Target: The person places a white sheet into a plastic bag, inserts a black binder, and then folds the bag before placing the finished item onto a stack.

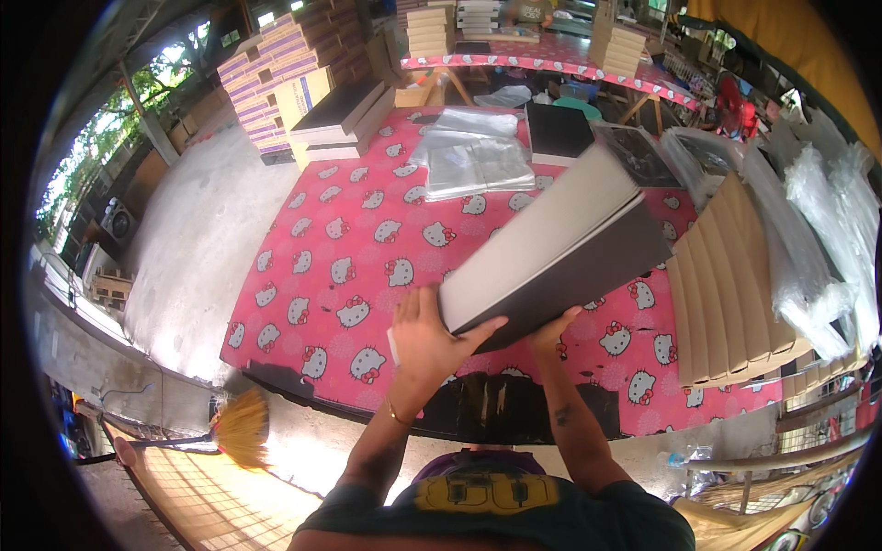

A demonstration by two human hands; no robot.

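Observation:
A long rectangular box (542,248) with a pale side and a black face is tilted above the pink table, its far end pointing up and right. A thin seam runs between the pale and black parts. My left hand (430,329) grips the near left corner, thumb on the black face and fingers over the pale side. Under the black face, my right hand (555,332) supports the lower edge; its thumb shows and most of its fingers are hidden. Beyond the box lie clear plastic sleeves (478,165) and a black-topped box (559,131).
Black-topped boxes (340,115) stand stacked at the far left of the printed table (367,230). Folded brown cardboard (730,285) and plastic wrap (799,230) crowd the right side. Cartons (294,73) rise behind, and a broom (241,424) lies lower left.

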